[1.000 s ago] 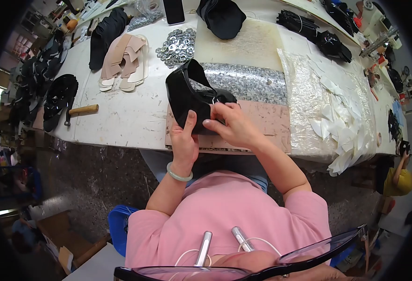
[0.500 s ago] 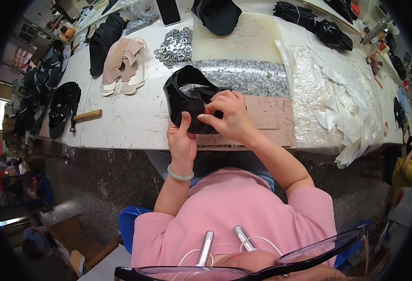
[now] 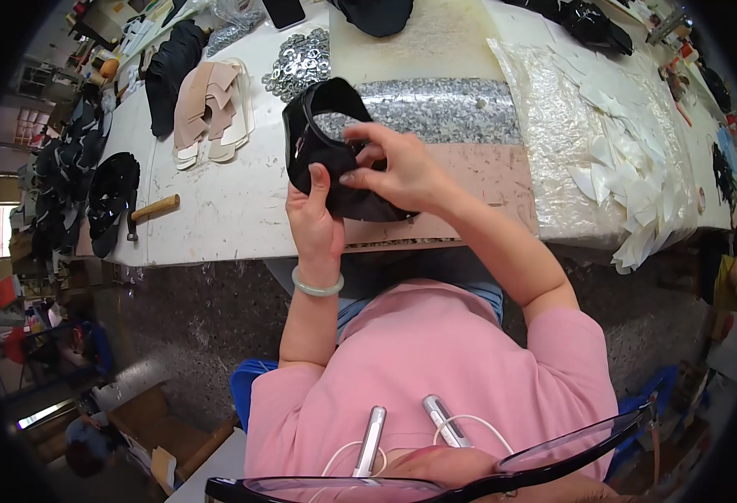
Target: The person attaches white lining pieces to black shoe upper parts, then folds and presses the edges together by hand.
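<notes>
A black shoe upper [image 3: 335,180], glossy at its left rim, is held up over the near edge of the workbench. My left hand [image 3: 315,220] grips its lower left side, thumb on the near face and the other fingers hidden behind. Over its right part is my right hand [image 3: 389,163], fingers bent and slightly apart, with thumb and fingertips at the material. Whether anything small sits between those fingertips cannot be made out. Beneath the upper lie a pinkish board [image 3: 477,180] and a grey speckled slab [image 3: 444,109].
A hammer [image 3: 157,208] lies at the left beside a black piece [image 3: 113,201]. Beige cutouts [image 3: 209,105], metal rings [image 3: 299,63] and a phone [image 3: 284,12] are farther back. White scraps [image 3: 628,176] lie on plastic at the right. A person in yellow [image 3: 730,281] is at the far right.
The right hand's fingers have spread a little and shifted toward the upper's opening. The upper has turned slightly in the left hand. The whole view has shifted.
</notes>
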### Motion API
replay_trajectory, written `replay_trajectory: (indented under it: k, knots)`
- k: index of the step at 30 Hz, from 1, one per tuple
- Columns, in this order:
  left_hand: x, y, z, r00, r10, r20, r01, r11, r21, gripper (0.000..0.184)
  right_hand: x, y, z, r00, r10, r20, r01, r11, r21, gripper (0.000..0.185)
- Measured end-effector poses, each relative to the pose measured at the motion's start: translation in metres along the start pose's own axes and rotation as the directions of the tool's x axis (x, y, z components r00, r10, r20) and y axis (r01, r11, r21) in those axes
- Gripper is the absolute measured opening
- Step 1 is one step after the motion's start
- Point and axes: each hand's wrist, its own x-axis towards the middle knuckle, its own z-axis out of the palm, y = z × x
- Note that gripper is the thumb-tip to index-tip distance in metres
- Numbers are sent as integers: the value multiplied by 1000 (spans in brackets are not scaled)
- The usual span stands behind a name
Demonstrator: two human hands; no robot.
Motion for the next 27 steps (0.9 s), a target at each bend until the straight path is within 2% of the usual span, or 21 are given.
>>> replay_trajectory:
  k: [1, 2, 3, 4, 7, 8, 12, 14, 17, 18, 21, 22, 23, 24, 25, 26, 27]
  knots:
    - [3, 3, 2, 1000, 8, 20, -9, 999, 38, 33, 5, 1, -2, 999, -28, 35, 28, 1000, -12, 37]
    - [6, 6, 6, 999, 17, 39, -19, 997, 75, 34, 10, -1, -7, 997, 39, 69, -31, 993, -114, 22]
    - [10, 7, 7, 998, 24, 57, -30, 993, 111, 35, 13, -2, -9, 999, 11, 49, -7, 998, -68, 22]
    - [15, 5, 2, 999, 19, 36, -22, 994, 105, 35, 18, -1, -12, 999, -13, 50, 18, 995, -101, 22]
    - [20, 13, 4, 984, 4, 176, -72, 919, 387, 35, 23, -9, -22, 998, -52, 29, 56, 985, -163, 21]
    - [18, 16, 6, 977, -99, 191, 43, 960, 276, 34, 23, -10, -24, 999, -10, 51, 18, 987, -159, 21]
    - [23, 19, 5, 966, -84, 244, -6, 938, 347, 31, 19, -8, -30, 992, 56, 113, -44, 993, -110, 21]
    - [27, 12, 3, 962, -66, 264, -38, 928, 371, 29, 20, -5, -31, 994, 62, 91, -48, 988, -146, 21]
    - [29, -1, 4, 966, -138, 217, 67, 949, 307, 27, 17, -13, -37, 999, 33, 21, -27, 978, -209, 27]
    - [27, -6, 8, 967, -201, 155, 156, 953, 261, 26, 16, -15, -40, 1000, 17, -7, -18, 973, -232, 30]
    - [4, 4, 13, 937, -321, 134, 266, 909, 321, 36, 17, -9, -56, 985, 101, 139, -115, 989, 95, 28]
    - [-1, 12, -1, 944, -279, 173, 183, 884, 430, 44, 16, -18, -60, 967, 185, 174, -231, 926, 300, 24]
    - [-9, 34, -6, 967, -216, 135, 91, 789, 608, 38, 17, -18, -67, 937, 260, 234, -344, 811, 474, 21]
    - [-12, 40, 4, 944, 150, 294, -313, 690, 652, 37, 14, -29, -75, 886, 308, 345, -446, 767, 461, 21]
    - [-13, 46, 16, 756, 462, 464, -649, 442, 619, 40, 11, -38, -80, 821, 346, 453, -543, 718, 435, 22]
    - [-14, 58, 38, 739, 368, 565, -667, 276, 692, 46, 15, -28, -80, 742, 324, 587, -594, 724, 351, 24]
    - [-10, 58, 41, 735, 229, 638, -676, 167, 718, 52, 14, -19, -72, 638, 331, 696, -684, 660, 312, 24]
